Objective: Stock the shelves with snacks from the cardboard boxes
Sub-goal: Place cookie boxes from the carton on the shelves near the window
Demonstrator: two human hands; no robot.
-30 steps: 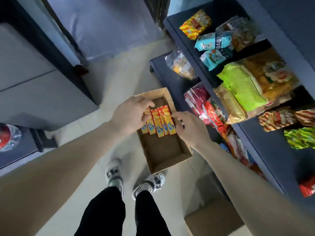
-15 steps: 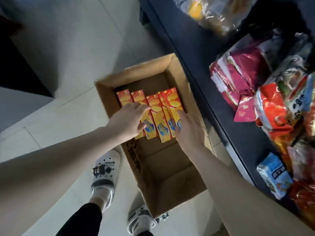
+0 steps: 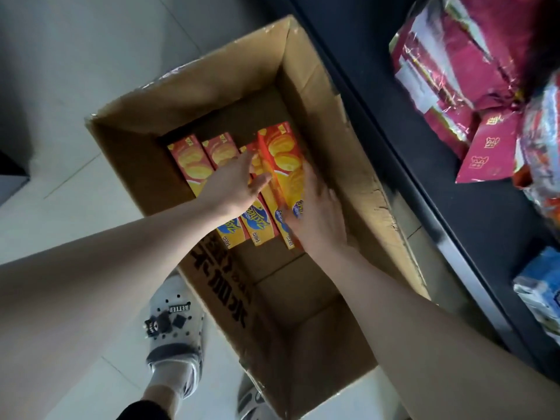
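Floor (image 3: 75, 86): pale tiles, filling the left and near part of the view.
Shelf (image 3: 424, 147): dark flat shelf board running along the right side, from far to near, just beside the carton.
Carton (image 3: 212, 83): large open brown cardboard box standing on the floor, flaps up, black printed characters on the inside of its left wall; the near half of its bottom lies bare.
Bags (image 3: 454, 71): crinkled crimson foil snack bags heaped on the far right of the shelf, with other mixed wrappers just near of them.
Blue pack (image 3: 539, 292): pale blue and white packet on the shelf at the right edge, nearer than the bags.
Snack boxes (image 3: 189, 160): four long orange-red card boxes with yellow biscuit pictures and blue logos, lying side by side in the far half of the carton; the rightmost one (image 3: 283, 153) is tipped up on its edge, higher than the others.
Left hand (image 3: 233, 184): wide and flat, fingers straight and a little spread, laid on top of the middle boxes, holding nothing.
Right hand (image 3: 318, 216): laid against the right side of the tipped box, fingers fairly straight, thumb at its near end; whether it truly clasps the box I cannot tell.
Shoe (image 3: 174, 331): white perforated clog with dark charms, on the floor left of the carton.
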